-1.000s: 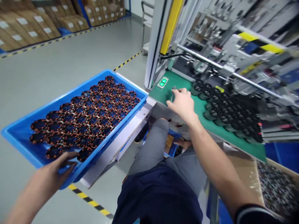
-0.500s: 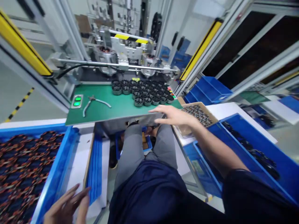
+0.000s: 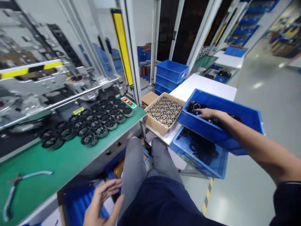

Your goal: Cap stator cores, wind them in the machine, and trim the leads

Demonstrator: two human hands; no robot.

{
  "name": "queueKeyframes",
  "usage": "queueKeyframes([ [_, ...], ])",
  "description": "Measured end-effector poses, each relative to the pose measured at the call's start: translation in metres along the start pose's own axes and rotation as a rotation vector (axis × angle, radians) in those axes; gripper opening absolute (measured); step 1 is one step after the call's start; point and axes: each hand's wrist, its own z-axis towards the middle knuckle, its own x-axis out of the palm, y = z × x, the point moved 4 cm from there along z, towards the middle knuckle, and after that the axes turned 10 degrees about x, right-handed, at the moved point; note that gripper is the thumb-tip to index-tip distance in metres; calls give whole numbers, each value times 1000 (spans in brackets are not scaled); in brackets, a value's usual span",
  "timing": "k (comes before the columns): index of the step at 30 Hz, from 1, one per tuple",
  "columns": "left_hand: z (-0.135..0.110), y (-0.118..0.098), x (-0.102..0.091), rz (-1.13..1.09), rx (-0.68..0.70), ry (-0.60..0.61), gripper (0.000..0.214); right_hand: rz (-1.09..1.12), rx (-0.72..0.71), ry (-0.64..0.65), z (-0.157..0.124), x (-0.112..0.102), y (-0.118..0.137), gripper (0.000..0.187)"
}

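My right hand (image 3: pixel 208 113) reaches into a blue bin (image 3: pixel 244 110) on the right, its fingers stretched out over a heap of black ring-shaped parts (image 3: pixel 194 106). The fingertips are against or just above the parts; no part shows lifted. Low in front of my left thigh, my left hand (image 3: pixel 103 201) hovers with fingers and thumb apart, holding nothing. Rows of dark round parts with black rims (image 3: pixel 101 130) stand on the green work surface (image 3: pixel 68 160). Pliers (image 3: pixel 17 180) with spread handles lie at its left end.
A cardboard box (image 3: pixel 152 124) of round metal-rimmed parts sits beside the bin. Below is another blue bin (image 3: pixel 175 146) with black parts. Stacked blue crates (image 3: pixel 171 70), a yellow-fronted post (image 3: pixel 122 47) and a control strip (image 3: pixel 129 102) stand near the green surface's right end.
The view has swung to the right. My right hand has moved from above the green surface's front edge into the blue bin. My left hand stays low with its fingers apart.
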Motion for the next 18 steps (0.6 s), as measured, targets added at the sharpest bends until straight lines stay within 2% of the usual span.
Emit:
queueKeyframes([
  [2, 59, -27, 33, -18, 76, 202, 33, -6, 8, 100, 14, 23, -11, 42],
  [5, 155, -63, 96, 21, 195, 420, 28, 1, -8, 169, 28, 39, -22, 42],
  [6, 186, -74, 124, 60, 267, 496, 31, 7, -18, 170, 30, 40, -24, 43],
  [8, 240, -87, 187, 280, 435, 685, 34, 24, -44, 144, 33, 41, -24, 48],
  [10, 284, -88, 249, 377, 501, 799, 38, 37, -83, 111, 33, 41, -19, 52],
  [12, 317, -80, 304, 481, 527, 883, 49, 38, -134, 98, 35, 41, -13, 51],
  [14, 337, -69, 344, 578, 543, 971, 54, 31, -184, 108, 37, 42, -7, 48],
  [16, 348, -58, 370, 651, 562, 1049, 52, 22, -217, 125, 39, 43, -6, 45],
  [18, 355, -51, 382, 691, 585, 1105, 46, 19, -225, 140, 41, 43, -7, 44],
])
